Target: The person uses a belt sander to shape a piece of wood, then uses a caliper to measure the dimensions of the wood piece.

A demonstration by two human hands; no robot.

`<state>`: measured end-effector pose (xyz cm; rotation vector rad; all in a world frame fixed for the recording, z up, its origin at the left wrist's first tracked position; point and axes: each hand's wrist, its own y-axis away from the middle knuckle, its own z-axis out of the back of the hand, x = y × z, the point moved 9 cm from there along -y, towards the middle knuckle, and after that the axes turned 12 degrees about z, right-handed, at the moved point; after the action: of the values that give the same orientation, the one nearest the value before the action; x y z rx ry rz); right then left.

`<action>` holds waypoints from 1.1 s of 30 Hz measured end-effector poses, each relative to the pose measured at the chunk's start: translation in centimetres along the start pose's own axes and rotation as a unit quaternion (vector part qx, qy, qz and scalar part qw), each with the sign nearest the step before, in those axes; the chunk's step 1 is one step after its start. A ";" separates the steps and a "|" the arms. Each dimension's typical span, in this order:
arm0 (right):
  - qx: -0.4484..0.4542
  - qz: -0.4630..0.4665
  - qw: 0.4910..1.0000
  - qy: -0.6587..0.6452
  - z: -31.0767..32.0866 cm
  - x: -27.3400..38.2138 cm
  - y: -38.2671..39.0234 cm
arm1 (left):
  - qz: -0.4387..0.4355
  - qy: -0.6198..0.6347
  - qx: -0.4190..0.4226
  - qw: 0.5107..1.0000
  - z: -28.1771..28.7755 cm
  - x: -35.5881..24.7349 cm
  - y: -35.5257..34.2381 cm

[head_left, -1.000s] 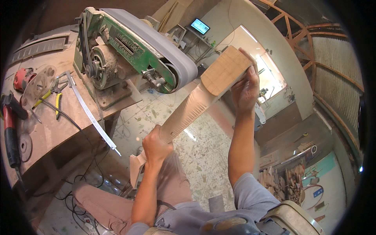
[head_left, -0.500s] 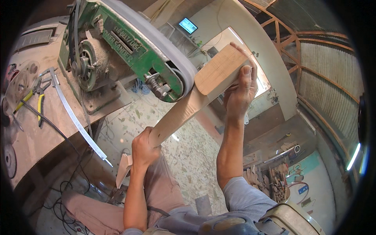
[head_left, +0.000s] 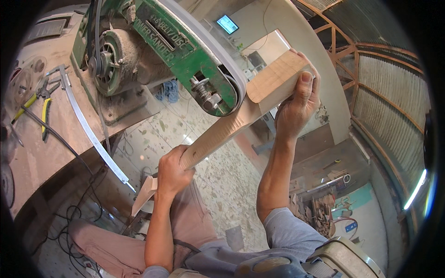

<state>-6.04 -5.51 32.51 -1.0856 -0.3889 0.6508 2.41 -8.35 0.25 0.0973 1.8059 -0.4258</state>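
I hold a pale wooden piece, apparently an unfinished guitar neck, with a thick block at its far end and an angled flat end near my lap. My left hand is wrapped round the shaft close to that angled end. At the block, my right hand is closed with its thumb on the near side and fingertips over the far edge. The inner corner between block and shaft lies against or very close to the rounded end of a green belt sander with a grey belt; actual contact cannot be told.
A dusty workbench at the left carries the sander, yellow-handled pliers and a long metal caliper. Black cables lie tangled on the floor below. Wood pieces are stacked at the right; a lit screen is far off.
The sander, the wooden neck and both hands appear a little further right, mostly from a shift of the view. My grip on the neck and its place at the belt's end look nearly the same.
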 end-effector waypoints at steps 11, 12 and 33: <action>-0.007 0.002 0.999 0.053 0.0 0.5 0.1 | -0.022 -0.001 -0.006 1.000 0.2 0.0 -0.2; -0.006 0.006 0.998 0.060 0.0 0.5 0.0 | -0.025 0.000 -0.004 1.000 0.2 0.0 -0.2; -0.008 0.002 0.988 0.151 -1.3 1.9 -0.3 | 0.019 0.035 0.022 0.999 -0.8 0.5 -0.2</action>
<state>-3.72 -5.29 32.22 -1.1795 -0.1299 0.4774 1.45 -8.33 0.02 0.1785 1.8607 -0.4407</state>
